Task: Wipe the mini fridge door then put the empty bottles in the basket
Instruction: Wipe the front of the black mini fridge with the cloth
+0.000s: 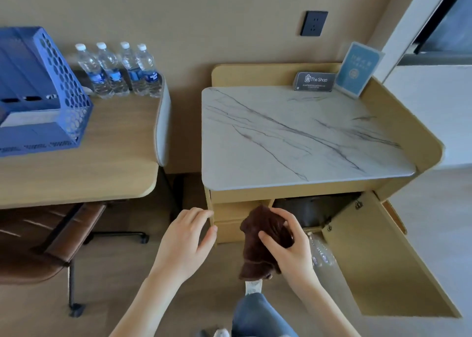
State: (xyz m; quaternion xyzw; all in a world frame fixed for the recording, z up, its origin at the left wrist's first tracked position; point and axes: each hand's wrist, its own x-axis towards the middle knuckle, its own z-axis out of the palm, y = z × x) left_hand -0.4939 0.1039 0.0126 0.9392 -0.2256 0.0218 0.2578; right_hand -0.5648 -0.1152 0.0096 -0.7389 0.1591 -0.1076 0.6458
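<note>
Right hand (pixel 288 244) grips brown cloth (pixel 263 250) before the open cabinet (pixel 383 255)

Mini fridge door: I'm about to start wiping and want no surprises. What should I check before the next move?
1. The brown cloth is gripped in the right hand: ok.
2. The left hand is open and holds nothing: ok.
3. The cabinet door is swung open, exposing the mini fridge: ok.
4. Whole fridge front in sight: not ok, mostly hidden under the top.
5. The blue basket is waiting on the desk: ok.
6. Whether the clear bottle by the right hand is empty: cannot tell.
</note>
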